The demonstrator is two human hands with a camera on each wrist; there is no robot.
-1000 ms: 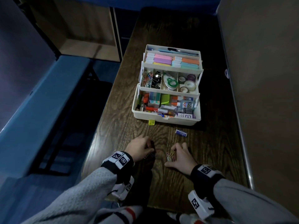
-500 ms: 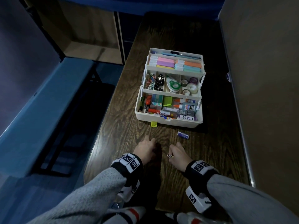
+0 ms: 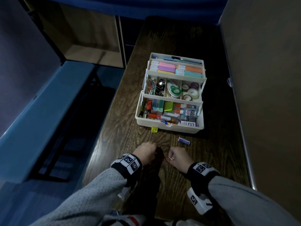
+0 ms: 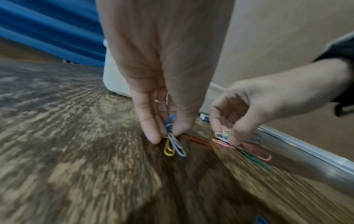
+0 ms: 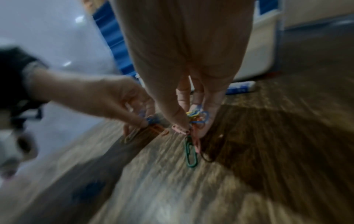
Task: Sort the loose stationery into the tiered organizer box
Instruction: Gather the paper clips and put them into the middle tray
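Two hands work at the table's (image 3: 114, 131) near edge, at 6 o'clock from the one open three-tier organizer box (image 3: 169, 126). The left hand (image 3: 145, 152) pinches about three paper clips (image 4: 173, 144); the right hand (image 3: 178, 158) pinches a larger, uncountable bunch (image 5: 195, 121). One orange clip (image 4: 197, 140) lies between them. One blue-and-white tube (image 3: 184, 141), label unreadable, lies at 1 o'clock from the right hand.

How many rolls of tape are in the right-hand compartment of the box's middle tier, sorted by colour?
Purple roll: 1
Clear roll: 1
Dull brownish rolls and: 2
Total: 4
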